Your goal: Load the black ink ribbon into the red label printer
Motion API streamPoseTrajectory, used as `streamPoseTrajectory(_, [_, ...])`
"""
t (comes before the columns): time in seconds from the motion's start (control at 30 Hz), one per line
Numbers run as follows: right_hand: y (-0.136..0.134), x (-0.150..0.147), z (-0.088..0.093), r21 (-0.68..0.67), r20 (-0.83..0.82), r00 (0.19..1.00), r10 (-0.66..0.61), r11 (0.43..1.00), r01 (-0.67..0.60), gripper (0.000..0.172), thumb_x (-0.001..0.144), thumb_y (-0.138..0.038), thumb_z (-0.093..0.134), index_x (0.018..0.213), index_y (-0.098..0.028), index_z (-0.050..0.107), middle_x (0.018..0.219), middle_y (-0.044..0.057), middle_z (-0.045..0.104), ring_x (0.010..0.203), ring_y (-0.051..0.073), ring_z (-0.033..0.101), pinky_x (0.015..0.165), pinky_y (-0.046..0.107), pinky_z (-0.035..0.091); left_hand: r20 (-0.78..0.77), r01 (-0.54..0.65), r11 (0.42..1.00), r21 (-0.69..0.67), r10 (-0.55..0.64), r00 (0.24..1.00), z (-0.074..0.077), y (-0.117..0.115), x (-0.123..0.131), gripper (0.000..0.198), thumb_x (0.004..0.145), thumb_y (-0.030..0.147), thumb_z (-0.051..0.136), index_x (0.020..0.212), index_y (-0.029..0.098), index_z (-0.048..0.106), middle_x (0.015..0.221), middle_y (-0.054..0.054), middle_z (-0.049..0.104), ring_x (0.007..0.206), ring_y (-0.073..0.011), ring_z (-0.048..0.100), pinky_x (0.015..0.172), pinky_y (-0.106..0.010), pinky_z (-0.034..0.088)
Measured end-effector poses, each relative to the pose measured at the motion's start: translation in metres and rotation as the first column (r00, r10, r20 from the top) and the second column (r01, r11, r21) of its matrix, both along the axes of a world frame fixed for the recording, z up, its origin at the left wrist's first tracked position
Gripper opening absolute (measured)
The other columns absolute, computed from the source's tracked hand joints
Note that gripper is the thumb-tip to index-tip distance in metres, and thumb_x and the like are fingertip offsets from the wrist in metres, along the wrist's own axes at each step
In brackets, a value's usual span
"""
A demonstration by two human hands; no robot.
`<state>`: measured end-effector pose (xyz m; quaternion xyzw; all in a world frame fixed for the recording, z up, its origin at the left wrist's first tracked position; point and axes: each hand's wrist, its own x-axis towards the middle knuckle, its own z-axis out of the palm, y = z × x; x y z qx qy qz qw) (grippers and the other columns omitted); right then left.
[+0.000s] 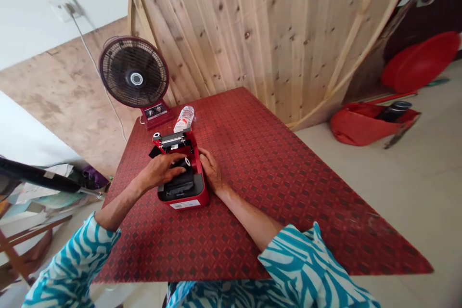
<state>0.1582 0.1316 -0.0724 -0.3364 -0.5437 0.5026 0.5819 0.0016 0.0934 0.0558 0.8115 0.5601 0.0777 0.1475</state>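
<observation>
A red and black label printer [184,195] stands on the table with its lid [172,140] raised, showing the rollers inside. My left hand [166,168] reaches over it from the left, thumb and fingers closed around a black ribbon roll [181,164] with a white core end. The roll is at the printer's open bay; whether it is seated there I cannot tell. Against the printer's right side rests my right hand [211,168], bent fingers bracing the red wall. A white label is on the printer's near face.
Behind the printer a clear plastic bottle [184,119] leans or lies on the patterned red table [270,192]. A dark red fan [136,77] stands at the table's far left corner. Wooden boards [252,33] rise behind. On the floor at right sits a red bag [361,125].
</observation>
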Motion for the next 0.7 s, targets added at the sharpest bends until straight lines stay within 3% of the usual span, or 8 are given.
streamPoseTrajectory(0.17, [0.0, 0.001, 0.002, 0.015, -0.007, 1.0, -0.005, 1.0, 0.005, 0.035, 0.088, -0.042, 0.043, 0.114, -0.026, 0.061, 0.119, 0.003, 0.064, 0.115, 0.019, 0.055, 0.104, 0.037, 0.038, -0.211, 0.035, 0.999, -0.034, -0.041, 0.977, -0.006, 0.015, 0.007, 0.035, 0.08, 0.024, 0.058, 0.114, 0.019, 0.064, 0.112, -0.012, 0.068, 0.103, -0.0306, 0.064, 0.088, -0.039, 0.048])
streamPoseTrajectory(0.33, [-0.001, 0.002, 0.004, 0.014, 0.009, 1.0, 0.015, 1.0, -0.015, 0.037, 0.088, -0.042, 0.042, 0.116, -0.025, 0.06, 0.118, 0.004, 0.064, 0.114, 0.021, 0.056, 0.103, 0.04, 0.039, -0.214, 0.107, 0.986, -0.131, -0.133, 0.968, -0.011, 0.024, 0.012, 0.029, 0.079, 0.019, 0.059, 0.106, 0.02, 0.068, 0.106, -0.01, 0.071, 0.1, -0.0297, 0.065, 0.085, -0.038, 0.048])
streamPoseTrajectory(0.5, [0.001, 0.001, 0.0, 0.015, 0.002, 1.0, -0.006, 1.0, 0.006, 0.037, 0.087, -0.043, 0.043, 0.114, -0.026, 0.061, 0.118, 0.003, 0.064, 0.114, 0.02, 0.055, 0.104, 0.039, 0.038, -0.09, 0.119, 0.989, -0.087, -0.127, 0.988, -0.012, 0.022, 0.004, 0.032, 0.079, 0.025, 0.061, 0.111, 0.02, 0.067, 0.117, -0.009, 0.067, 0.111, -0.0273, 0.06, 0.096, -0.037, 0.044])
streamPoseTrajectory(0.7, [0.0, 0.003, -0.001, 0.004, 0.02, 1.0, 0.004, 1.0, -0.004, 0.037, 0.088, -0.044, 0.043, 0.116, -0.027, 0.061, 0.12, 0.003, 0.064, 0.115, 0.02, 0.055, 0.104, 0.039, 0.038, 0.155, -0.019, 1.0, -0.019, 0.022, 0.988, 0.013, -0.017, -0.016, 0.037, 0.088, 0.043, 0.049, 0.111, 0.02, 0.067, 0.106, -0.005, 0.071, 0.095, -0.0217, 0.066, 0.085, -0.03, 0.05])
